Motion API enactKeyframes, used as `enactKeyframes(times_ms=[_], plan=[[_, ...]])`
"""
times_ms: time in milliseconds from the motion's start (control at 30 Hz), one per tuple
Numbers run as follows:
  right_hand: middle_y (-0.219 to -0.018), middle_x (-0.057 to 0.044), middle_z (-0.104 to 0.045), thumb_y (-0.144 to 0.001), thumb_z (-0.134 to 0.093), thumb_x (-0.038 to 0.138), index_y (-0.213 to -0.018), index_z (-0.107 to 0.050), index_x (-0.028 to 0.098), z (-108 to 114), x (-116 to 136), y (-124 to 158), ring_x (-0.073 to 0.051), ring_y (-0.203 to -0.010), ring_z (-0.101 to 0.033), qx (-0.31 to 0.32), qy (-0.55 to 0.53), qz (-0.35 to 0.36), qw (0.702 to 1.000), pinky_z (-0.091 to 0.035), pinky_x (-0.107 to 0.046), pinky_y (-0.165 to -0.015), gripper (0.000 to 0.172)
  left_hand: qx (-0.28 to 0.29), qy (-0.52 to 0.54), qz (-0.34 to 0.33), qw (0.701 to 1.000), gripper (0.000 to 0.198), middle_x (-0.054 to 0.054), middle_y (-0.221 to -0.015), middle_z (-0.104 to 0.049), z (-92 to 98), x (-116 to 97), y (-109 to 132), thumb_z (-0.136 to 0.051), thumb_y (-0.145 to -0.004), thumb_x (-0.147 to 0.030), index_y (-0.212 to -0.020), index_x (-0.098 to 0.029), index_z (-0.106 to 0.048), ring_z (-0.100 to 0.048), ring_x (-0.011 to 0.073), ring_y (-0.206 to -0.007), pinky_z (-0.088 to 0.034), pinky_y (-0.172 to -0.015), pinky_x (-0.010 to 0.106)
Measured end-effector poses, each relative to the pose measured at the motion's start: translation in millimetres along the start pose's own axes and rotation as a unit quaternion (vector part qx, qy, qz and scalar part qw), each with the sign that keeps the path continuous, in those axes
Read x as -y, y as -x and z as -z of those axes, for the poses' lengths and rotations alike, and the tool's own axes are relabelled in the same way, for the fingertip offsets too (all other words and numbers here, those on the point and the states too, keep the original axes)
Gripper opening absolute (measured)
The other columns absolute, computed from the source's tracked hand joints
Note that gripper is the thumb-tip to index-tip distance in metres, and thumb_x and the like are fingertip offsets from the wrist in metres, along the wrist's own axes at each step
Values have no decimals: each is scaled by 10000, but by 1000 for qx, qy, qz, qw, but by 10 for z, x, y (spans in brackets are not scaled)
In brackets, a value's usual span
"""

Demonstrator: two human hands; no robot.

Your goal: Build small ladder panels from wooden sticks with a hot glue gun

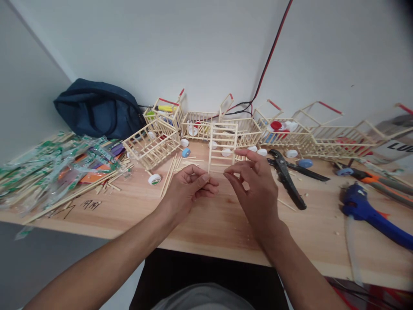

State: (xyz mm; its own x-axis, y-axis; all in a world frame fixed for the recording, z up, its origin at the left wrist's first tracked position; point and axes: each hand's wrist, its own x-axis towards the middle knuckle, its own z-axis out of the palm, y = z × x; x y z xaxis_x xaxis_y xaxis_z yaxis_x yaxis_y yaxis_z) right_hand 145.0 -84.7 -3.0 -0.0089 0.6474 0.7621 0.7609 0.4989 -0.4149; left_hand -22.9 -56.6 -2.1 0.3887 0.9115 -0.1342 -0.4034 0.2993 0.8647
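Observation:
A small ladder-like frame of thin wooden sticks [223, 144] stands upright in front of me. My left hand [190, 183] pinches the lower end of its left upright between thumb and finger. Close to the frame's lower right corner is my right hand [253, 176], its thumb and index finger pressed together at the end of the lowest rung. What those fingertips hold is too small to make out. Behind the frame stands a small cart of wooden sticks [200, 125], and another stick cart [153, 146] sits tilted to the left, beside a white bottle cap [154, 179].
Packaged chopsticks [48, 174] lie heaped at left, below a dark blue bag [100, 105]. Black-handled pliers [287, 178], orange-grey pliers [383, 178] and a blue glue gun [371, 211] lie at right. More carts with red handles [342, 142] line the wall.

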Motion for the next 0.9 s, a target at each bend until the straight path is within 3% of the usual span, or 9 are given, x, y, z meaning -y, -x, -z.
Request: enactKeyframes(times_ms=[267,567,667,767,900], plan=[[-1218,-121,-559,-886,-590,132,-902,-602,206,6,17,3,-155,-819,-628,4,-8,-20,1000,-562,-336,-679,76,-10,-4,-5,1000,262,34,-733,-739,-7,-11,-4,-805,-719,-273,-764,-145,-581,-673,103,-603,-531,-602,199],[-1307,-98,-526,-882,-617,210,-998,-593,235,-15,-18,37,-210,-1077,-590,6,-92,-98,991,-585,-332,-729,121,-21,3,-9,1000,257,26,-742,-733,9,-7,0,-800,-731,-273,-761,-140,-582,-660,82,-605,-521,-600,173],[-1298,-87,-529,-879,-624,242,-1007,-586,235,-36,-21,40,-192,-1067,-597,6,-174,-143,974,-597,-305,-709,135,-21,14,-8,1000,249,25,-734,-732,24,-4,-13,-799,-733,-261,-757,-135,-586,-659,75,-607,-516,-596,159],[-1255,-73,-566,-898,-601,276,-1013,-557,233,-60,-27,37,-151,-938,-639,2,-259,-195,946,-605,-278,-655,131,-26,23,-12,999,242,20,-728,-730,38,-1,-27,-800,-729,-250,-754,-136,-588,-658,72,-605,-517,-595,155],[-1173,-69,-611,-898,-602,347,-1067,-535,228,-77,-57,25,-145,-874,-660,1,-312,-246,918,-616,-277,-624,217,-31,26,-16,999,238,24,-739,-734,45,-5,-27,-801,-724,-246,-755,-136,-593,-657,74,-599,-525,-596,161]])
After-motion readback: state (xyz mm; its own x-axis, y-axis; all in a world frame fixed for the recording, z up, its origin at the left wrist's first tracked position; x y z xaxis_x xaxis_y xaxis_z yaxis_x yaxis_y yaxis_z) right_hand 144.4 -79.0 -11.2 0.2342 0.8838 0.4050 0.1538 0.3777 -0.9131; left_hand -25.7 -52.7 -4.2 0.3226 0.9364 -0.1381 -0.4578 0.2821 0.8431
